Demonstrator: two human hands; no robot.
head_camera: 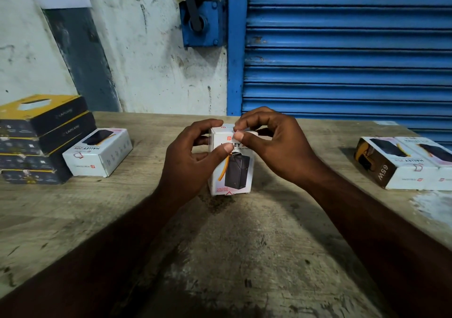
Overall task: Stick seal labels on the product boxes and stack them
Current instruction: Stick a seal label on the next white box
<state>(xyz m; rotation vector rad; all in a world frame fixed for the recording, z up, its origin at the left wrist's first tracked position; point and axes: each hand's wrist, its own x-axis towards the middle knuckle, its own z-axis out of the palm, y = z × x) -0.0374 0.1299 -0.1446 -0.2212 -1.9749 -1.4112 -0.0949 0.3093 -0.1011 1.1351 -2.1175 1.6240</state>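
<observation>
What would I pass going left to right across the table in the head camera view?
Stack of dark boxes → flat white box → left hand → upright white box → right hand → pair of white boxes.

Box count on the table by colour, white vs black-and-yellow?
White Halley 20K boxes: 4 (1 lying left, 1 upright centre, 2 right)
Black-and-yellow Lapcare boxes: 4, one stack at left
Total: 8
</observation>
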